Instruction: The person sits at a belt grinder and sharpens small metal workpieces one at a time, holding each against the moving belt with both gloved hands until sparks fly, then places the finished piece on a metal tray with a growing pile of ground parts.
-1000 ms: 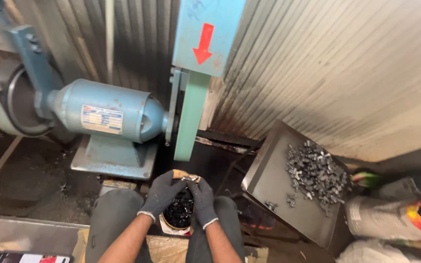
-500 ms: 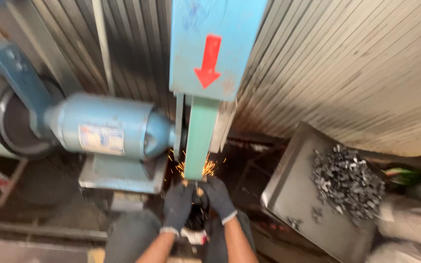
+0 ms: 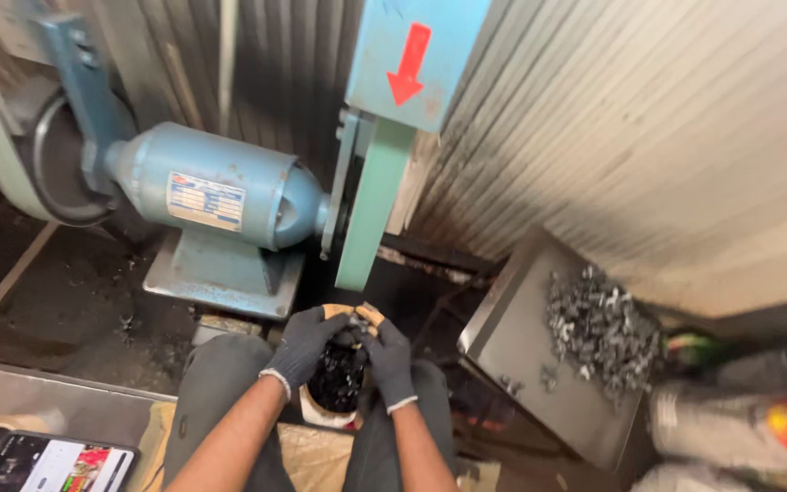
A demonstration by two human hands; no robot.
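A ribbed grey metal wall [image 3: 667,137] is seen behind everything. In front of it, a large blue electric motor [image 3: 220,196] is mounted on a blue base plate, and a pale green belt-grinder housing [image 3: 373,200] with a red downward arrow on its blue upper panel [image 3: 409,64] is set just beside the motor. To the right, a tilted grey metal tray [image 3: 521,351] is found, with a heap of small grey metal pieces [image 3: 598,328] lying in it. At lower left, a phone with a lit screen [image 3: 52,465] is laid on a steel surface.

Below the belt, a small white container filled with dark pieces [image 3: 332,387] is held between the knees. The left hand [image 3: 307,342], in a dark grey glove, is curled over the container's top. The right hand [image 3: 386,360], gloved alike, is curled beside it. The fingertips of both are brought together on a small piece [image 3: 354,321] above the container; what it is cannot be told.
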